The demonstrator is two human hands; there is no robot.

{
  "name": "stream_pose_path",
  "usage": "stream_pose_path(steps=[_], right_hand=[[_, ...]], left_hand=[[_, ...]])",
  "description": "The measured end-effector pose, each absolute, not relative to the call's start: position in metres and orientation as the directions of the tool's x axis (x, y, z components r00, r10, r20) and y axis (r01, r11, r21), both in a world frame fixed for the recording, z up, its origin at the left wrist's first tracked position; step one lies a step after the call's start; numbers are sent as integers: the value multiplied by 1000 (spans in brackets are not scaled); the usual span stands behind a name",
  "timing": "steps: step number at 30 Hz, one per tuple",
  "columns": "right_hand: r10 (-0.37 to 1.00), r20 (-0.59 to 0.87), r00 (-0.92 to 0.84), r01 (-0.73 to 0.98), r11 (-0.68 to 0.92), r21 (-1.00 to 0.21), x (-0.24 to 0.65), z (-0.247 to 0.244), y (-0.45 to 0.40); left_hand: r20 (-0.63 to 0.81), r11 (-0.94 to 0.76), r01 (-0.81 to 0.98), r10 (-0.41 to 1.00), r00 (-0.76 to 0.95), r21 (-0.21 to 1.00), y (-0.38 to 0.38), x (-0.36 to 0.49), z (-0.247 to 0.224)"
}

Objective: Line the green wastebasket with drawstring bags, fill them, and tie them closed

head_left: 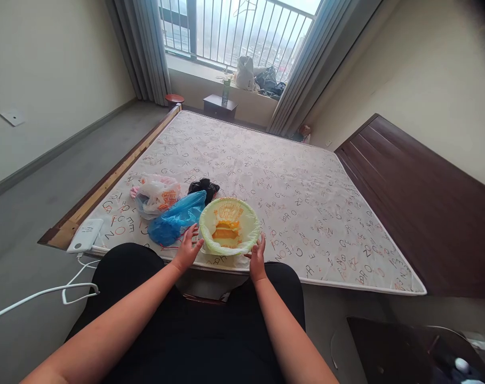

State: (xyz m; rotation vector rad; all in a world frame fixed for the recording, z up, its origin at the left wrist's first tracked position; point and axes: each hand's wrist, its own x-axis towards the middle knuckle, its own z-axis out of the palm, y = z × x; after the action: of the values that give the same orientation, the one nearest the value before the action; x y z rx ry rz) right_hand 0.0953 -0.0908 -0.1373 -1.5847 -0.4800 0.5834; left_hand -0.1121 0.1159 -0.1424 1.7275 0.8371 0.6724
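A round bin (250, 234) lined with a pale yellow-green plastic bag stands near the mattress's front edge, with orange print showing inside. My left hand (189, 249) is beside its left side, fingers apart and nothing held. On the other side, my right hand (257, 258) has its fingers spread near the rim; whether it touches the bin is hard to tell. A crumpled blue plastic bag (178, 217) lies just left of the bin. Behind it are a black bag (204, 189) and a white bag with orange print (156, 196).
The patterned mattress (290, 197) extends away toward the window. A white power bank (86, 235) with a cable sits at its front left corner. Beyond stand a small nightstand (220, 105) with a green bottle (225, 92) and a red stool (174, 99). A dark headboard (418, 208) is at right.
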Motion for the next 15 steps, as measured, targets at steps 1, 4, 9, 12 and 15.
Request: stream_pose_path(steps=[1,4,9,12,15], right_hand=[[632,-85,770,-39,-86,-996,95,-138,-91],[669,-46,742,1,-69,-998,94,-141,-89],[709,-41,704,74,-131,-989,95,-144,-87],[710,-55,702,98,-173,-980,95,-144,-88],[712,-60,700,119,-199,-973,96,-143,-88]], left_hand=[[109,-284,202,790,604,937,115,-113,-140],[203,-433,190,708,676,881,113,-115,-136],[172,-419,170,662,729,892,111,-113,-146],[129,-360,163,662,739,919,113,-112,-153],[93,-315,161,657,748,935,115,-112,-158]])
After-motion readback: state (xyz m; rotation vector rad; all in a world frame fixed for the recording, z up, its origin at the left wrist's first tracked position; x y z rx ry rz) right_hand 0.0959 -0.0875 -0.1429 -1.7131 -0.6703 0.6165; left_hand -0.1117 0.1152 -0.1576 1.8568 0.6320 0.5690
